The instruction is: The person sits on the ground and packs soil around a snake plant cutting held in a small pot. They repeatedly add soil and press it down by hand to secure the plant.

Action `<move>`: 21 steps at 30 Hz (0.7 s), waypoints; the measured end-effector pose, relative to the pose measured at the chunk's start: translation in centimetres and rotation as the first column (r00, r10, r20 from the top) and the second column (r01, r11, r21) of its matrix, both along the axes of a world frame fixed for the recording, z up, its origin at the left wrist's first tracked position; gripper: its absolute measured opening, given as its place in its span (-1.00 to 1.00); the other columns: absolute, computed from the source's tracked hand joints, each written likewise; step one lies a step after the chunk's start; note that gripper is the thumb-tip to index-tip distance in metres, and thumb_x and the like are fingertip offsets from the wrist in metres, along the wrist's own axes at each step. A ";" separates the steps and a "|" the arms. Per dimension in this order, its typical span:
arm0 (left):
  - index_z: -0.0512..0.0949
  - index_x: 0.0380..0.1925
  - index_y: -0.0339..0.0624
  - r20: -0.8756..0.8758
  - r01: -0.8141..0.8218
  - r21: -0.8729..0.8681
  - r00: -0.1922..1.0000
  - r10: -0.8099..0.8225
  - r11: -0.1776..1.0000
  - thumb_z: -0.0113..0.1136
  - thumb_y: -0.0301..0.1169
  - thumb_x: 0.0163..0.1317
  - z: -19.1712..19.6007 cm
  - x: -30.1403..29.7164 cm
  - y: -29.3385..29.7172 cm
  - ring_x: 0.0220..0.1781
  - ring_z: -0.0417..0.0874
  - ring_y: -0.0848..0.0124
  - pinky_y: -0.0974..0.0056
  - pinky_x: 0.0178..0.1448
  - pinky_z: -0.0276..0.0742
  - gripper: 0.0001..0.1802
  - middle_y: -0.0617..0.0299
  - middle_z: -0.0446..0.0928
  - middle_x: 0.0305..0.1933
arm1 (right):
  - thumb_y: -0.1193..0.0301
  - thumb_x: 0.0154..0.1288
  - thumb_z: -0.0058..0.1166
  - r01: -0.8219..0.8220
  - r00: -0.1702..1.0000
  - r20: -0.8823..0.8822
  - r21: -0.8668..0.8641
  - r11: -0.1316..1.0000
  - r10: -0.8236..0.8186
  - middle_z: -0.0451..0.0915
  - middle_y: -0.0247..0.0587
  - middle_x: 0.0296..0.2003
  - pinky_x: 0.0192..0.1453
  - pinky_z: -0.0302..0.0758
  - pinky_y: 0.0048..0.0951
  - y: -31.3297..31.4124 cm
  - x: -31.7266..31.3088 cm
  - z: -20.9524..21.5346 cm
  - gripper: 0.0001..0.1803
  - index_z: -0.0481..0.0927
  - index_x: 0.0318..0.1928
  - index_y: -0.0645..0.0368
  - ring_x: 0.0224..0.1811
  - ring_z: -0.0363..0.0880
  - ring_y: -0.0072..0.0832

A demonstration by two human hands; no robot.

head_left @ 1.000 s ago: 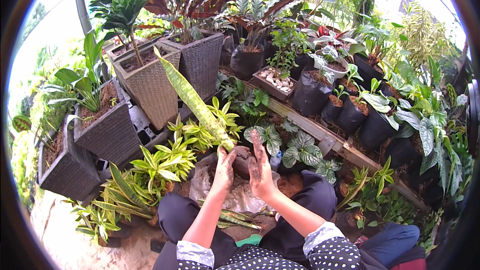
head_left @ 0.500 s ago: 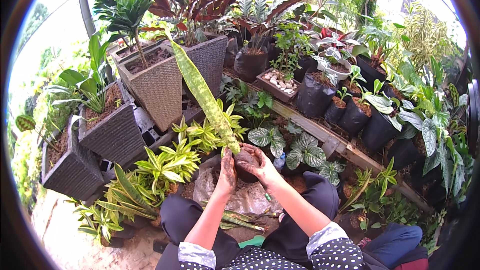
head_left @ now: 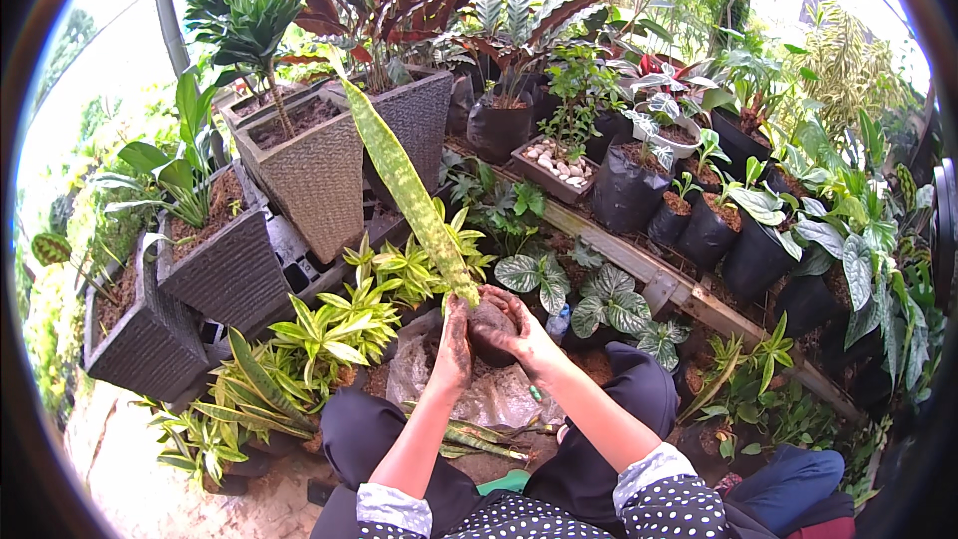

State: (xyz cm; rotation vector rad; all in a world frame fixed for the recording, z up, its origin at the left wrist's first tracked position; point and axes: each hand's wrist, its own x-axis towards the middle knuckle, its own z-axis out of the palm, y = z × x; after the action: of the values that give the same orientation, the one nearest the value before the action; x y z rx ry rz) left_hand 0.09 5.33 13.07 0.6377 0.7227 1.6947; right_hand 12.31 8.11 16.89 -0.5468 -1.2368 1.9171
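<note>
A long, mottled yellow-green snake plant leaf [head_left: 411, 190] stands tilted to the left above my hands. My left hand [head_left: 454, 351], smeared with soil, is closed at the leaf's base. Against it, my right hand [head_left: 519, 331] is curled round the side of a dark, rounded clump of soil [head_left: 487, 324], thumb toward me. The leaf meets the clump between my fingers, and the exact joint is hidden. Below lies a crumpled clear plastic sheet [head_left: 489, 399] with soil on it. Cut snake plant leaves [head_left: 479, 436] rest between my knees.
Yellow-green leafy plants [head_left: 324, 329] crowd the left, beside tall grey textured planters [head_left: 225, 265]. A wooden rail [head_left: 639, 265] runs diagonally on the right, with black grow bags [head_left: 629, 195] behind it. A small bottle [head_left: 558, 322] stands near my right hand. Someone's blue-clad knee [head_left: 798, 484] shows lower right.
My right hand has shifted slightly on the soil clump, its fingers curling a little closer. The leaf and my left hand are almost unchanged.
</note>
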 end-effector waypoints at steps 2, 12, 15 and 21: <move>0.16 0.17 -0.22 -0.076 0.034 0.031 0.997 -0.031 0.999 -0.10 -0.29 0.30 1.1 -0.1 -0.2 0.20 0.26 0.41 0.30 0.29 0.10 -0.52 0.17 0.26 0.15 | 0.49 0.13 0.13 -0.054 0.991 -0.134 -0.179 0.982 0.030 0.27 -0.23 0.16 0.28 0.19 -0.48 0.6 0.2 -0.3 -0.34 0.16 0.23 0.17 0.24 0.21 -0.48; 0.34 0.02 -0.20 0.143 -0.028 -0.171 0.988 0.053 0.985 -0.10 -0.20 0.27 2.0 0.1 0.1 -0.05 0.49 0.36 0.31 0.09 0.36 -0.60 0.16 0.48 -0.13 | 0.47 0.12 0.14 -0.066 0.993 -0.109 -0.207 0.976 0.044 0.24 -0.21 0.19 0.34 0.12 -0.43 0.2 0.7 0.7 -0.28 0.11 0.27 0.19 0.29 0.15 -0.44; 0.37 -0.06 -0.19 0.106 -0.087 -0.142 0.989 0.102 0.986 -0.16 -0.10 0.30 0.8 0.1 0.3 -0.14 0.53 0.33 0.28 0.01 0.43 -0.59 0.12 0.51 -0.23 | 0.49 0.12 0.12 -0.031 0.996 -0.089 -0.187 0.982 0.014 0.22 -0.20 0.21 0.34 0.12 -0.43 -0.1 -0.1 0.2 -0.28 0.10 0.28 0.19 0.30 0.13 -0.42; 0.37 -0.21 -0.16 0.290 0.015 -0.082 0.957 0.010 0.996 -0.15 -0.06 0.29 2.1 0.0 0.5 -0.36 0.55 0.26 0.23 -0.20 0.51 -0.62 0.07 0.50 -0.43 | 0.51 0.13 0.11 -0.069 0.983 -0.180 -0.155 0.986 0.040 0.20 -0.14 0.22 0.34 0.12 -0.42 0.2 0.4 -0.2 -0.28 0.08 0.28 0.21 0.30 0.14 -0.39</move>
State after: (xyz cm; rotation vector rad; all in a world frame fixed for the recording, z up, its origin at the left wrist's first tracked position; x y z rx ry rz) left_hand 0.05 5.82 15.18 0.3203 0.5779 1.7003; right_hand 12.70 8.26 16.68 -0.4176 -0.9996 2.0755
